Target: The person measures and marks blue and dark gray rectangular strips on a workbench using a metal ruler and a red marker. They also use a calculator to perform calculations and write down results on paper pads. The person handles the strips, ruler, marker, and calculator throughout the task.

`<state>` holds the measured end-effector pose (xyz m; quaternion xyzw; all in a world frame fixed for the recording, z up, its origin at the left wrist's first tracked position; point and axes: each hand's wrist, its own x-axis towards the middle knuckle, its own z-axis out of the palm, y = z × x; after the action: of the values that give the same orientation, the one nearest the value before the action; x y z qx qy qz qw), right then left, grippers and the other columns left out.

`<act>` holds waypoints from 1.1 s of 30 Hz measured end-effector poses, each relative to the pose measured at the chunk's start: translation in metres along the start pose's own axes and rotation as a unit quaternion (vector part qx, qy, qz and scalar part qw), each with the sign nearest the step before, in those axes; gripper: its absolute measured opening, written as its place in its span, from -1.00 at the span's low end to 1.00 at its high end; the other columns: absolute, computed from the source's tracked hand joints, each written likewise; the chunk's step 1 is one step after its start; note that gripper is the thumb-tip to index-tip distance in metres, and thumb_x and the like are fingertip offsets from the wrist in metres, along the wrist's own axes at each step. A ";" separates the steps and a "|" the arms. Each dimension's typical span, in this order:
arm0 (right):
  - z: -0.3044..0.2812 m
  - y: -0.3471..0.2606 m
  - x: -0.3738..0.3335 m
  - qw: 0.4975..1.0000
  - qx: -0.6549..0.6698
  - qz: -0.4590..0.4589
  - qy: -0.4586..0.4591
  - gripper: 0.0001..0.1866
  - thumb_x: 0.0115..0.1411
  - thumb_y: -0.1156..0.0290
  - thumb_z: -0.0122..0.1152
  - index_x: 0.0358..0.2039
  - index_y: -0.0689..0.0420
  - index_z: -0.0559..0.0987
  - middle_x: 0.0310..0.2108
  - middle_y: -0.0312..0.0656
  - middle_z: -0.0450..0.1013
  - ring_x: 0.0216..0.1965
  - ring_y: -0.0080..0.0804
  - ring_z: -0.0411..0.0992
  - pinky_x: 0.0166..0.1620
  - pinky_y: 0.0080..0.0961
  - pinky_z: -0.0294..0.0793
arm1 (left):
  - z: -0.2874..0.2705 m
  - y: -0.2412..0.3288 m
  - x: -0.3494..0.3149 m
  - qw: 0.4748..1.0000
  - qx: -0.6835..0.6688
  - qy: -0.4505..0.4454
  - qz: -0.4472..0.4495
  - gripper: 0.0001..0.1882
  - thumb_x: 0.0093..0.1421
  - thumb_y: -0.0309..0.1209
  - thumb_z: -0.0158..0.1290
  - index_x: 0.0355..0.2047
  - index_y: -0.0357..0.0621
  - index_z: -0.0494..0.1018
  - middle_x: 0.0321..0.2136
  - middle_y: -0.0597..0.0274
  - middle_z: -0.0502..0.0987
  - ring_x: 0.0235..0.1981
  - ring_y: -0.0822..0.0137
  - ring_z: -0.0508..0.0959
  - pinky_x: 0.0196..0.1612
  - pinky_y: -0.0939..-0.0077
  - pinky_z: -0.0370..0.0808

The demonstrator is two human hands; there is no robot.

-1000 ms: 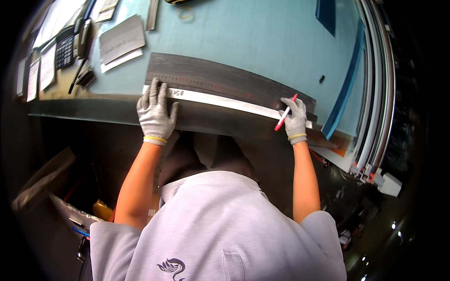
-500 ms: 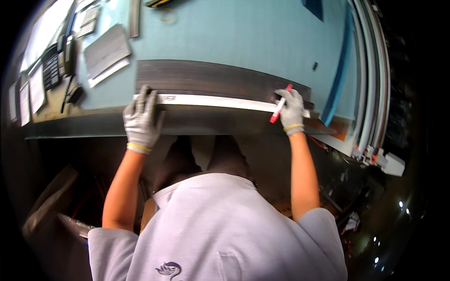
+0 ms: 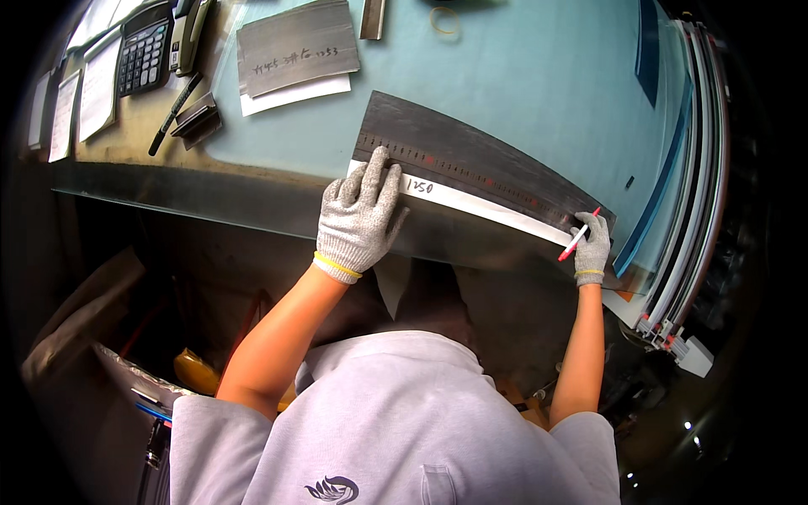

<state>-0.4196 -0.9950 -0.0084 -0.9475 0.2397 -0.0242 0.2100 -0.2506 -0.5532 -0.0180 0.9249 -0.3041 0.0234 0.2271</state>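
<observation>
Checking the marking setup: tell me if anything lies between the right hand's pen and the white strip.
Nothing visible does. The right hand holds the red pen with its tip at the white strip's right end; the left hand presses the other end.

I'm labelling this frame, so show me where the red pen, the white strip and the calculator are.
Red pen (image 3: pixel 579 235): head view, mid barrel, in the right hand.
White strip (image 3: pixel 488 207): head view, bare middle, on the dark board.
Calculator (image 3: pixel 143 55): head view, its keypad, top left.

Left hand (image 3: pixel 360 220) flat on white strip (image 3: pixel 484 206), right hand (image 3: pixel 592 251) holding red pen (image 3: pixel 578 236)
</observation>
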 end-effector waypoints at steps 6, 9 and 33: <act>0.002 0.001 0.000 1.000 0.019 0.013 0.001 -0.60 -0.04 0.77 0.32 -0.15 0.16 0.62 -0.18 -0.17 0.44 -0.09 -0.22 0.48 0.02 -0.38 0.48 | 0.002 -0.003 0.000 1.000 -0.010 0.002 0.001 -0.31 0.07 -0.18 0.33 0.21 -0.10 0.48 0.35 0.00 0.36 0.14 0.03 0.49 0.13 0.09 0.39; 0.001 0.000 0.000 1.000 0.005 0.013 0.000 -0.62 -0.03 0.75 0.32 -0.16 0.16 0.62 -0.18 -0.18 0.44 -0.09 -0.22 0.48 0.02 -0.39 0.48 | 0.001 -0.003 0.000 1.000 -0.009 0.005 0.002 -0.31 0.07 -0.18 0.33 0.21 -0.10 0.48 0.34 0.00 0.37 0.14 0.03 0.48 0.14 0.09 0.38; 0.125 -0.212 -0.004 0.919 0.358 -0.118 0.113 -0.84 0.10 0.61 0.38 -0.30 0.20 0.61 -0.38 -0.08 0.57 -0.38 -0.08 0.58 -0.27 -0.34 0.59 | 0.007 0.004 0.000 0.996 0.092 -0.022 0.009 -0.28 0.08 -0.22 0.31 0.27 0.01 0.43 0.37 0.09 0.35 0.13 0.02 0.48 0.19 0.13 0.33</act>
<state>-0.3101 -0.7758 -0.0354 -0.8214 0.1234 -0.2401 0.5025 -0.2536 -0.5593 -0.0228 0.9394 -0.3136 0.0331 0.1347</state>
